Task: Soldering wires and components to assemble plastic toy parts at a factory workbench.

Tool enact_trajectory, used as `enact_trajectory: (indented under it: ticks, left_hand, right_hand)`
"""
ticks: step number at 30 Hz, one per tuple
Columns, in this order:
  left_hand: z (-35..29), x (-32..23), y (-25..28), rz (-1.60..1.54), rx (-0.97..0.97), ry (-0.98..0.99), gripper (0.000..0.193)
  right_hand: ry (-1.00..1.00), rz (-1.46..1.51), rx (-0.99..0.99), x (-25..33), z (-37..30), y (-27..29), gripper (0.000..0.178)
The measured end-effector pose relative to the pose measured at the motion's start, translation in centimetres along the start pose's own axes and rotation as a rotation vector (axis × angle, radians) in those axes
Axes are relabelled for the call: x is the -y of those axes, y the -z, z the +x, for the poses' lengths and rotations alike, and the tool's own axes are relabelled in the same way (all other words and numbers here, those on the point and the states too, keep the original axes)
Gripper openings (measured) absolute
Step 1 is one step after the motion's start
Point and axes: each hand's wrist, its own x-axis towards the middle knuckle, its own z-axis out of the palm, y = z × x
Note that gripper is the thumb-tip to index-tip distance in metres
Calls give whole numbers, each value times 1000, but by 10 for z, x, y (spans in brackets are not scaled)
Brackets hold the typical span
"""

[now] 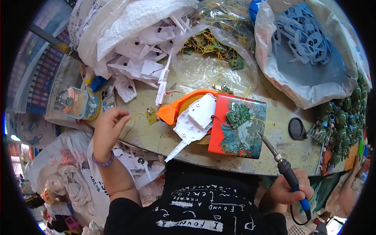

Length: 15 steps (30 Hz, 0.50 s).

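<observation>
My right hand point(289, 188) grips a soldering iron point(288, 174) by its dark and blue handle. The iron's metal tip points up-left, beside the right edge of a red box point(216, 137) with a teal patterned top. On that box lies a green circuit board point(238, 115) with red and yellow wires. A white plastic housing point(196, 117) with a long narrow stem rests against the box's left side, partly over an orange curved piece point(168, 112). My left hand point(109, 131) is raised left of these, fingertips pinched together; anything between them is hidden. A small board point(152, 116) with thin wires lies nearby.
White plastic housings point(135, 51) spill from a sack at the back left. Wired boards point(211, 45) fill a clear bag behind. A sack of bluish plastic parts point(305, 35) stands back right, near dark green parts point(340, 125). A black round piece point(297, 129) and a bottle point(80, 103) flank the work.
</observation>
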Motion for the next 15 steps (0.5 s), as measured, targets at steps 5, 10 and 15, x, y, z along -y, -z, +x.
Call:
enact_trajectory:
  ticks: [5, 10, 15]
  left_hand:
    - [-19, 53, -17, -53, 197, 247, 20]
    - [-30, 51, -26, -12, 260, 216, 17]
    - [-32, 30, -24, 60, -98, 57, 12]
  right_hand:
    - [14, -15, -10, -3, -4, 1, 29]
    - [38, -50, 33, -1, -3, 6, 30]
    - [29, -58, 69, 6, 5, 5, 31]
